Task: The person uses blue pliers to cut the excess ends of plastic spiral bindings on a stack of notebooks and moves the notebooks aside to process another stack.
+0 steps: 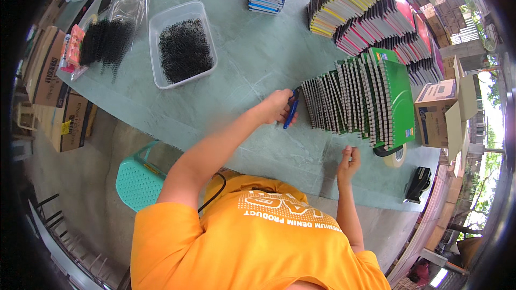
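My left hand [277, 108] is closed around blue-handled pliers [292, 114]. Their dark tip is at the left end of a leaning row of green spiral-bound notebooks [399, 104], close to the wire coils; whether it touches them I cannot tell. The notebooks overlap like a fan, with their bound edges toward me. Below their near corner, my right hand [348, 164] is closed, thumb bent over curled fingers and apart from the covers. Anything inside that fist is hidden.
A clear plastic tub [156, 53] of small black coils stands at the left, beside a bundle of black spirals [107, 40]. Stacked notebooks [344, 0] fill the far right. Tape [396, 158], a black stapler-like tool [418, 184], an open carton [436, 110] and a turquoise stool [138, 180] lie around.
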Tool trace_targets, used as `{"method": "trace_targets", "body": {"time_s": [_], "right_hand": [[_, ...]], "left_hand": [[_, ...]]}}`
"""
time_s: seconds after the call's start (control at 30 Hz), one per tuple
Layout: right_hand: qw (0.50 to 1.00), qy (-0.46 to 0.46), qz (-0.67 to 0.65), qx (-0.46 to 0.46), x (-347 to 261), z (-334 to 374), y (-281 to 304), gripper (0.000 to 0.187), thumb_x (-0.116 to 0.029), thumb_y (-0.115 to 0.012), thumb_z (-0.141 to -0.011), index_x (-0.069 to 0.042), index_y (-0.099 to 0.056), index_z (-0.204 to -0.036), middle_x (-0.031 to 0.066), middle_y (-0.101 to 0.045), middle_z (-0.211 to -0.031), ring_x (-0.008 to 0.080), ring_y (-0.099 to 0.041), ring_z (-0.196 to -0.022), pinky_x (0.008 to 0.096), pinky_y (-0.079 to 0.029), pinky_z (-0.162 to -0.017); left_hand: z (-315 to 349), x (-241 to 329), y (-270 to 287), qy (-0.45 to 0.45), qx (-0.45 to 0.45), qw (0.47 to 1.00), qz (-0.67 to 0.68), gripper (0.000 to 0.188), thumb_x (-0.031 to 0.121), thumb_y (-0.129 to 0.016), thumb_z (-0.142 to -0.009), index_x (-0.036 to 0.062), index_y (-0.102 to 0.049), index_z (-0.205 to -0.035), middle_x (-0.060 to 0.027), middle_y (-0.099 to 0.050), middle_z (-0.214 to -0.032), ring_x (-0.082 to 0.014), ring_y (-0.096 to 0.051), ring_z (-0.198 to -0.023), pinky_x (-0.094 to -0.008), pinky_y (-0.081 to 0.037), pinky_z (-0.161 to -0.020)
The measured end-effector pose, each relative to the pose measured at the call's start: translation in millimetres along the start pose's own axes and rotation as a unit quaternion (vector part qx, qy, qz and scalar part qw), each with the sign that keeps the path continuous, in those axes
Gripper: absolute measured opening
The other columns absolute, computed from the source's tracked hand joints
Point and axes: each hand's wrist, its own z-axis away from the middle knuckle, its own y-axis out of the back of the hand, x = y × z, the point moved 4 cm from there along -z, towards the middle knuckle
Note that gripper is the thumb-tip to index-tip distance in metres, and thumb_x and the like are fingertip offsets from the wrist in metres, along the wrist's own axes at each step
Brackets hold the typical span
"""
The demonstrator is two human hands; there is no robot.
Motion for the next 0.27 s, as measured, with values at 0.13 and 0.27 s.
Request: {"method": "trace_targets", "body": {"time_s": [0.13,0.27], "right_hand": [[0.990,-0.098,-0.078,0.060,38.2,-25.8,-2.0,0.027,-0.022,-0.044,-0.092,0.001,-0.054,-0.083,0.0064,-0.054,-0.079,0.0138,-0.047,-0.074,0.0273,-0.039,-0.067],[0.989,-0.071,-0.109,0.069,169.4,-9.9,10.9,0.032,-0.024,-0.042,-0.092,0.004,-0.054,-0.103,0.0104,-0.056,-0.099,0.0170,-0.051,-0.089,0.0303,-0.040,-0.079]], "left_hand": [[15.6,21.1,-9.0,-0.151,0.159,0.878,-0.426,0.029,0.026,-0.038,-0.088,-0.0006,-0.046,-0.095,-0.0172,-0.058,-0.077,-0.0316,-0.061,-0.073,-0.0444,-0.050,-0.065],[-3.0,18.5,-36.2,-0.265,0.246,0.647,-0.671,0.027,0.026,-0.041,-0.087,-0.0003,-0.048,-0.089,-0.0146,-0.058,-0.071,-0.0300,-0.062,-0.071,-0.0441,-0.051,-0.064]]}}
